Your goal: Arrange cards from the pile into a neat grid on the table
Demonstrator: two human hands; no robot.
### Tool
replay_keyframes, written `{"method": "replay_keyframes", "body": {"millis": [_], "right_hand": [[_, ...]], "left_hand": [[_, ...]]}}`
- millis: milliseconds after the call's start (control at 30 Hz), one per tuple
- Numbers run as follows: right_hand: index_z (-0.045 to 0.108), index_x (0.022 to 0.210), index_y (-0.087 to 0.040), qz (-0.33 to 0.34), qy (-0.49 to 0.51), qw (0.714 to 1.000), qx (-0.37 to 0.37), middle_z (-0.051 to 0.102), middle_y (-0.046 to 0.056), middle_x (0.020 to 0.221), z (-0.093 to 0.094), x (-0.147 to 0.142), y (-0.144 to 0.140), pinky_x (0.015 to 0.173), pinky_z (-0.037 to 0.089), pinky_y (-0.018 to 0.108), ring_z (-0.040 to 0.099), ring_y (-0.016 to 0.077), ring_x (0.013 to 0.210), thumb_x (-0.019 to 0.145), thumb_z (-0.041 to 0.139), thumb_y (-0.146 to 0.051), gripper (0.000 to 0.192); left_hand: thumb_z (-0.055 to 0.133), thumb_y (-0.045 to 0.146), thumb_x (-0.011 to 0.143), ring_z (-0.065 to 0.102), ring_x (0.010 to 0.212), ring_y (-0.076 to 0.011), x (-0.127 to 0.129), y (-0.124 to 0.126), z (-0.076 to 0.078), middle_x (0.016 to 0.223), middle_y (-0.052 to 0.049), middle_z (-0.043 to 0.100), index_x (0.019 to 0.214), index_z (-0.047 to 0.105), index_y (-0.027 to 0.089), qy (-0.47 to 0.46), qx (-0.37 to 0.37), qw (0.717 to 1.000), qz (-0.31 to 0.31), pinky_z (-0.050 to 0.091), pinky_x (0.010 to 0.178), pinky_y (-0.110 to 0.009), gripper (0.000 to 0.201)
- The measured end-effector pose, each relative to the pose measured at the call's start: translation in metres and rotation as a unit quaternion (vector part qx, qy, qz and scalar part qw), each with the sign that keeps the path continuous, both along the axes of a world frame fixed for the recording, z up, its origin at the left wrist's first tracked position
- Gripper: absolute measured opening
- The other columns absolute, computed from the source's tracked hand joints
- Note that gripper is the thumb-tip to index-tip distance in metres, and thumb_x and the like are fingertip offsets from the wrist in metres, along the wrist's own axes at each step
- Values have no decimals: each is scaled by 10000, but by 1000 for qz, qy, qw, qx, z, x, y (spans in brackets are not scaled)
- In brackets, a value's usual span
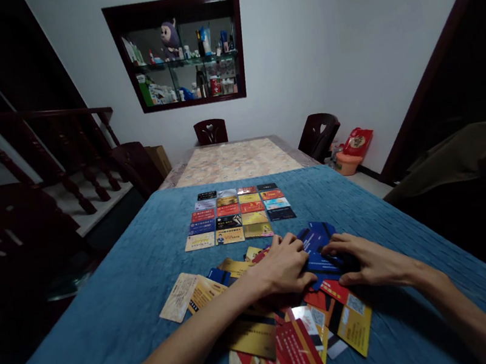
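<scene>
A loose pile of plastic cards lies on the blue tablecloth in front of me, with gold, red and orange cards among them. My left hand (283, 266) reaches over the pile, its bent fingers closed at the left edge of some blue cards (323, 263). From the other side, my right hand (370, 260) has its thumb and fingers around the right end of these blue cards. Beneath the hands are a yellow-and-red card (355, 324) with a square code and a dark red card (301, 354). The left forearm hides part of the pile.
Beyond the pile, several cards (230, 222) lie face up in neat rows on the blue cloth (127, 299). The table's far end has a patterned top (239, 159). Dark chairs (318, 135) stand around it, and a railing (43, 115) runs at left.
</scene>
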State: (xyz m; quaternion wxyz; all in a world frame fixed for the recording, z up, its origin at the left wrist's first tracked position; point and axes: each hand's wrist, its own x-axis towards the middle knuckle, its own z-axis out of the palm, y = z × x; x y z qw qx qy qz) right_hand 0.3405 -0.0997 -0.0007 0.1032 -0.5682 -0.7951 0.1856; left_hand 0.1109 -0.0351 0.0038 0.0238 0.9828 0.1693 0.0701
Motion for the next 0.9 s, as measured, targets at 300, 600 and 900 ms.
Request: {"method": "replay_keyframes", "body": {"millis": [300, 600, 900], "right_hand": [[660, 1158, -220, 4, 0, 1000, -2, 618, 101, 1107, 7, -6, -3, 906, 476, 385, 574, 275, 1043, 716, 687, -309, 452], [715, 955, -212, 23, 28, 999, 8, 652, 73, 981, 15, -5, -5, 806, 469, 341, 601, 225, 891, 778, 622, -317, 226], [723, 934, -178, 19, 91, 993, 74, 703, 84, 883, 10, 5, -2, 719, 473, 314, 623, 201, 784, 907, 493, -473, 375]], "left_hand": [[575, 420, 878, 509, 1010, -267, 0, -2, 1, 953, -125, 632, 827, 672, 129, 9, 71, 997, -43, 396, 871, -427, 311], [575, 410, 888, 548, 928, -225, -4, 7, 5, 863, -77, 673, 811, 694, 167, -28, 30, 997, -64, 404, 810, -360, 281], [480, 241, 953, 548, 683, -143, 0, 16, 4, 665, -50, 639, 645, 645, 143, -106, -51, 992, -55, 399, 703, -265, 362]]}}
